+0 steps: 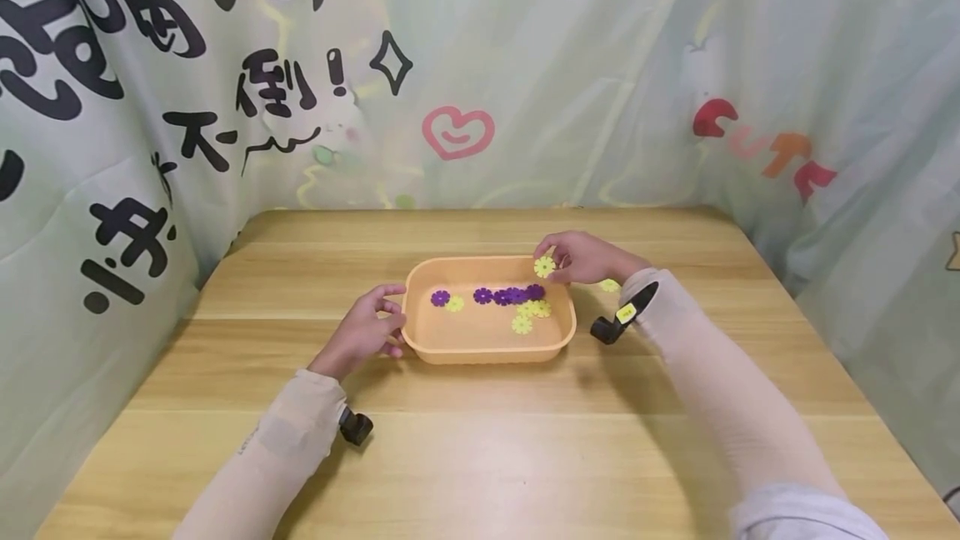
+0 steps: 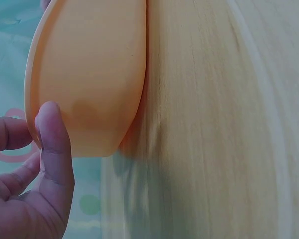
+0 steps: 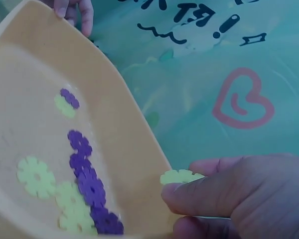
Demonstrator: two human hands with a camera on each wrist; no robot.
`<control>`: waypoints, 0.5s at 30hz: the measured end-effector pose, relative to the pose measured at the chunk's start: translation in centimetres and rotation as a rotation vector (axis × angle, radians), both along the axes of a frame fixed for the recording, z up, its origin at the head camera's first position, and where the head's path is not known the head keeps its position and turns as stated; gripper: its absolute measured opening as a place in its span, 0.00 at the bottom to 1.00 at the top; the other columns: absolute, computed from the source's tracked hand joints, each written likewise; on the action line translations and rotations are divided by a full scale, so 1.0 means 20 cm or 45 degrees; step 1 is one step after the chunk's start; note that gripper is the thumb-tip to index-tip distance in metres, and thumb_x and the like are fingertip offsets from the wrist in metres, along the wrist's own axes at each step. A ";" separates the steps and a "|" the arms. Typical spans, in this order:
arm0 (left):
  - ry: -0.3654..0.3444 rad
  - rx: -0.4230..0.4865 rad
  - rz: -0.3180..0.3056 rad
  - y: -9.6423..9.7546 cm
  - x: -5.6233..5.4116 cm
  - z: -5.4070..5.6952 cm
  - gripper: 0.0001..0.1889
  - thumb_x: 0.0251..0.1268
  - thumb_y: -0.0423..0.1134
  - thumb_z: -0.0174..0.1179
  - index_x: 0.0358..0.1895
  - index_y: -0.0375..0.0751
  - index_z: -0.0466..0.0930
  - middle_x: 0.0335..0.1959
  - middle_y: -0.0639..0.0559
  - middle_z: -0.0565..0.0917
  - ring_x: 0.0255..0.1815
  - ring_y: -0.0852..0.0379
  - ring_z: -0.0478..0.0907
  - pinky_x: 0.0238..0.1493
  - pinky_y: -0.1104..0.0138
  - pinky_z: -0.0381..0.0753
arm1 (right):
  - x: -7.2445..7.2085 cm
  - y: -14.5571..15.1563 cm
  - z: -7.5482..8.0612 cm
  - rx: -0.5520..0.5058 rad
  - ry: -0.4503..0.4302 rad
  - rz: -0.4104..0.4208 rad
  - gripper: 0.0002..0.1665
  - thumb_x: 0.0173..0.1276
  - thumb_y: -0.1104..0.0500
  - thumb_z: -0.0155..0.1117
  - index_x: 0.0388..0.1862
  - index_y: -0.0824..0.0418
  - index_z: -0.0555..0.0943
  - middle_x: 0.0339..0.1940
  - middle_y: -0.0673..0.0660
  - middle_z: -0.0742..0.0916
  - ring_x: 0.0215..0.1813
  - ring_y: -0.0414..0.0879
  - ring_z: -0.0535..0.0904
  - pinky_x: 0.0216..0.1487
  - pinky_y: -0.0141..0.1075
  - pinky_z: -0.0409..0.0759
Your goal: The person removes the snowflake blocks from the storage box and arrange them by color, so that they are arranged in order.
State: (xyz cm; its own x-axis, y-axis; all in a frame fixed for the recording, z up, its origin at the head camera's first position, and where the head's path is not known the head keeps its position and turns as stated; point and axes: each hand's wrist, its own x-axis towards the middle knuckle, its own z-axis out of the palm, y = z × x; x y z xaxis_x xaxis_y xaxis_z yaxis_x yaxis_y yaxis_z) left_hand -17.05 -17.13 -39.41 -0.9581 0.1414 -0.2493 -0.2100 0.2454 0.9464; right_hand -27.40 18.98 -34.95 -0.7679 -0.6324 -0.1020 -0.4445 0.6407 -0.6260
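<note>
My left hand (image 1: 367, 327) grips the left end of an orange plastic basin (image 1: 465, 355), its thumb and fingers at the rim. In the left wrist view the thumb lies along the outer wall. Over the basin's far right corner, my right hand (image 1: 588, 257) pinches a yellow flower-shaped plastic piece (image 1: 544, 266) between thumb and fingers. Inside the basin, several purple flower-shaped pieces (image 3: 91, 186) lie in an overlapping row. Yellow pieces (image 3: 36, 177) lie beside them toward the right end. A purple piece (image 1: 440, 298) and a yellow one (image 1: 454, 303) sit together near the left end.
Another yellow flower-shaped piece (image 1: 610, 285) lies on the wooden table (image 1: 487, 457) right of the basin, partly covered by my right wrist. A printed curtain (image 1: 555, 107) hangs behind the table and along both sides. Each wrist wears a small black camera (image 1: 356, 426).
</note>
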 end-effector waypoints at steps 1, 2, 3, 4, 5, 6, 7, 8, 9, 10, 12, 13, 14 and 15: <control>-0.002 -0.002 0.002 0.00 0.00 0.00 0.29 0.67 0.24 0.52 0.70 0.42 0.61 0.48 0.39 0.67 0.31 0.50 0.76 0.29 0.60 0.87 | 0.00 0.01 0.00 -0.012 -0.008 -0.007 0.22 0.61 0.68 0.68 0.54 0.67 0.77 0.32 0.57 0.83 0.32 0.48 0.80 0.34 0.40 0.82; -0.001 -0.005 0.004 0.00 0.00 0.00 0.29 0.66 0.24 0.52 0.70 0.41 0.62 0.48 0.39 0.67 0.31 0.50 0.76 0.29 0.59 0.87 | 0.00 0.03 -0.01 -0.022 -0.007 -0.012 0.21 0.61 0.68 0.67 0.54 0.67 0.77 0.32 0.57 0.82 0.32 0.48 0.81 0.33 0.39 0.82; 0.002 -0.008 0.003 0.00 0.00 0.00 0.29 0.66 0.24 0.52 0.70 0.41 0.61 0.48 0.39 0.67 0.31 0.50 0.76 0.29 0.59 0.87 | -0.01 0.04 -0.02 -0.030 -0.007 -0.018 0.21 0.61 0.68 0.67 0.54 0.66 0.77 0.31 0.57 0.82 0.31 0.48 0.81 0.32 0.39 0.82; 0.004 -0.011 0.004 0.01 0.00 0.00 0.29 0.66 0.24 0.52 0.70 0.41 0.62 0.48 0.39 0.67 0.31 0.50 0.76 0.28 0.59 0.87 | -0.01 0.06 -0.02 -0.038 -0.007 -0.025 0.21 0.61 0.68 0.67 0.54 0.67 0.77 0.31 0.57 0.82 0.30 0.49 0.81 0.31 0.39 0.82; 0.005 -0.014 0.004 0.01 0.00 0.00 0.29 0.66 0.24 0.52 0.70 0.40 0.62 0.48 0.39 0.67 0.31 0.50 0.76 0.28 0.59 0.87 | -0.01 0.07 -0.03 -0.046 -0.006 -0.035 0.21 0.61 0.68 0.67 0.54 0.66 0.77 0.30 0.57 0.82 0.29 0.49 0.81 0.30 0.39 0.82; 0.006 -0.016 0.005 0.01 0.00 0.00 0.29 0.66 0.24 0.52 0.70 0.40 0.62 0.48 0.39 0.67 0.31 0.50 0.76 0.28 0.59 0.87 | -0.01 0.08 -0.03 -0.052 -0.002 -0.043 0.21 0.61 0.68 0.67 0.54 0.66 0.76 0.29 0.57 0.81 0.29 0.50 0.81 0.29 0.39 0.81; 0.008 -0.018 0.005 0.01 -0.01 0.00 0.29 0.66 0.24 0.52 0.70 0.40 0.62 0.48 0.39 0.67 0.31 0.50 0.76 0.28 0.59 0.87 | -0.01 0.10 -0.04 -0.058 0.000 -0.053 0.21 0.62 0.68 0.67 0.54 0.66 0.76 0.28 0.57 0.81 0.28 0.51 0.81 0.28 0.39 0.81; 0.008 -0.018 0.007 0.01 -0.01 0.00 0.29 0.66 0.24 0.52 0.70 0.40 0.62 0.48 0.39 0.67 0.31 0.50 0.76 0.28 0.59 0.87 | -0.01 0.11 -0.04 -0.062 0.004 -0.062 0.21 0.62 0.67 0.68 0.54 0.66 0.76 0.28 0.57 0.81 0.28 0.53 0.81 0.28 0.39 0.81; 0.008 -0.019 0.009 0.01 -0.01 0.00 0.29 0.66 0.24 0.52 0.70 0.40 0.62 0.48 0.39 0.67 0.31 0.50 0.76 0.28 0.59 0.87 | -0.01 0.12 -0.04 -0.066 0.004 -0.073 0.22 0.62 0.67 0.67 0.55 0.67 0.76 0.28 0.58 0.81 0.28 0.55 0.81 0.28 0.39 0.81; 0.007 -0.019 0.012 0.01 -0.01 0.00 0.29 0.66 0.24 0.52 0.70 0.40 0.62 0.48 0.39 0.67 0.31 0.50 0.76 0.28 0.59 0.87 | -0.01 0.13 -0.05 -0.070 0.008 -0.084 0.22 0.62 0.67 0.67 0.55 0.67 0.75 0.28 0.58 0.81 0.29 0.56 0.81 0.28 0.39 0.80; 0.005 -0.017 0.015 0.01 -0.01 -0.01 0.29 0.66 0.24 0.52 0.70 0.40 0.62 0.48 0.39 0.67 0.31 0.50 0.76 0.28 0.59 0.87 | -0.01 0.16 -0.05 -0.074 0.016 -0.107 0.22 0.63 0.66 0.67 0.56 0.68 0.75 0.28 0.58 0.81 0.29 0.57 0.80 0.29 0.39 0.80; 0.007 -0.017 0.014 0.01 -0.01 -0.01 0.29 0.66 0.24 0.52 0.70 0.40 0.62 0.48 0.39 0.67 0.31 0.50 0.76 0.28 0.59 0.87 | -0.01 0.17 -0.06 -0.076 0.017 -0.120 0.23 0.63 0.66 0.67 0.56 0.68 0.75 0.28 0.58 0.81 0.29 0.58 0.80 0.29 0.39 0.80; 0.007 -0.015 0.014 0.01 -0.01 -0.01 0.29 0.66 0.24 0.52 0.70 0.40 0.62 0.48 0.39 0.67 0.31 0.50 0.76 0.28 0.59 0.87 | 0.00 0.18 -0.06 -0.077 0.021 -0.130 0.23 0.63 0.66 0.67 0.56 0.68 0.74 0.28 0.57 0.81 0.29 0.58 0.80 0.29 0.38 0.80; 0.008 -0.015 0.011 0.01 -0.01 -0.01 0.28 0.66 0.24 0.52 0.70 0.40 0.61 0.48 0.39 0.67 0.31 0.50 0.76 0.28 0.59 0.87 | 0.00 0.19 -0.07 -0.081 0.022 -0.141 0.22 0.63 0.67 0.66 0.56 0.69 0.74 0.28 0.57 0.81 0.29 0.58 0.80 0.28 0.38 0.80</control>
State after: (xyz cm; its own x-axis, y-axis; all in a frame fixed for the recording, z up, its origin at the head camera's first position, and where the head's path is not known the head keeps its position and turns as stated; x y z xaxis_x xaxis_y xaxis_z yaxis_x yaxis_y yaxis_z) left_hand -17.19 -16.96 -39.54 -0.9608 0.1300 -0.2448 -0.2063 0.2547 0.9448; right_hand -27.41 22.86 -36.31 -0.8348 -0.5483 -0.0503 -0.3844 0.6457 -0.6598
